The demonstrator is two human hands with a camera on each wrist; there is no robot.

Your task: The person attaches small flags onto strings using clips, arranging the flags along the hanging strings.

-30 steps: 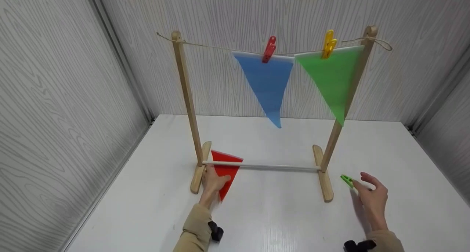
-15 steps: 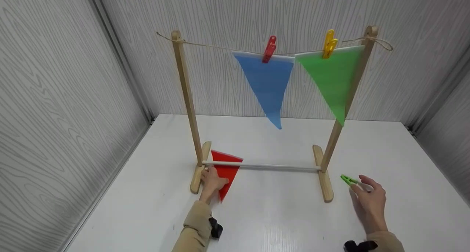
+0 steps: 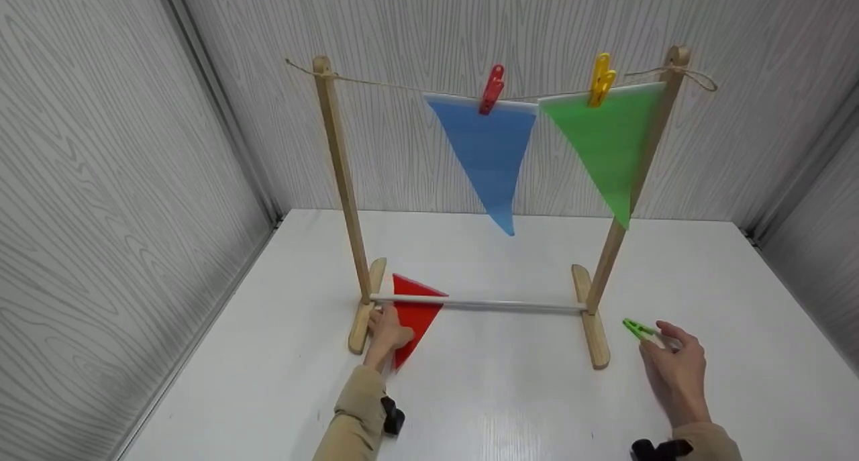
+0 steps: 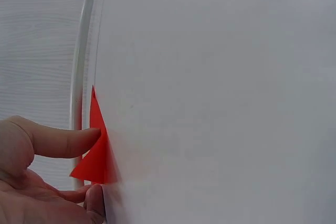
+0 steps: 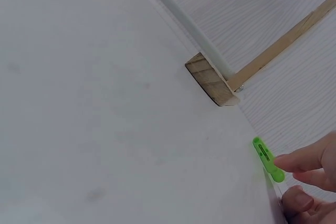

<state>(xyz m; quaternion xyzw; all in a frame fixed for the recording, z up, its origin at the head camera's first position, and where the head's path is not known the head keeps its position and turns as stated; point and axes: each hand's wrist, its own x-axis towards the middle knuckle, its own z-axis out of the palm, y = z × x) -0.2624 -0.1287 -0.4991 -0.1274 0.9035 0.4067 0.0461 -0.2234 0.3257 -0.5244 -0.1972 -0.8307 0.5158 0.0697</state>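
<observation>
My left hand (image 3: 389, 330) is at the left foot of a wooden stand, on a red triangular flag (image 3: 419, 313) lying partly beneath the stand's white crossbar (image 3: 510, 305). In the left wrist view, the thumb and fingers pinch the red flag (image 4: 94, 163), which is bent upward between them. Beyond the right foot, my right hand (image 3: 679, 364) holds a small green clothespin (image 3: 636, 328) by one end between thumb and index finger. The right wrist view shows the thumb against this green clothespin (image 5: 265, 156); part of its far side is hidden.
A string (image 3: 382, 83) spans the two wooden posts. From it hang a blue flag (image 3: 486, 152) under a red clothespin (image 3: 492, 90) and a green flag (image 3: 607, 139) under a yellow clothespin (image 3: 601, 82). Grey wood-grain walls enclose the white table (image 3: 503, 394).
The red flag's top has shifted slightly right and its tip slightly left, with the left thumb drawn inward. The right fingers have moved a little along the green clothespin.
</observation>
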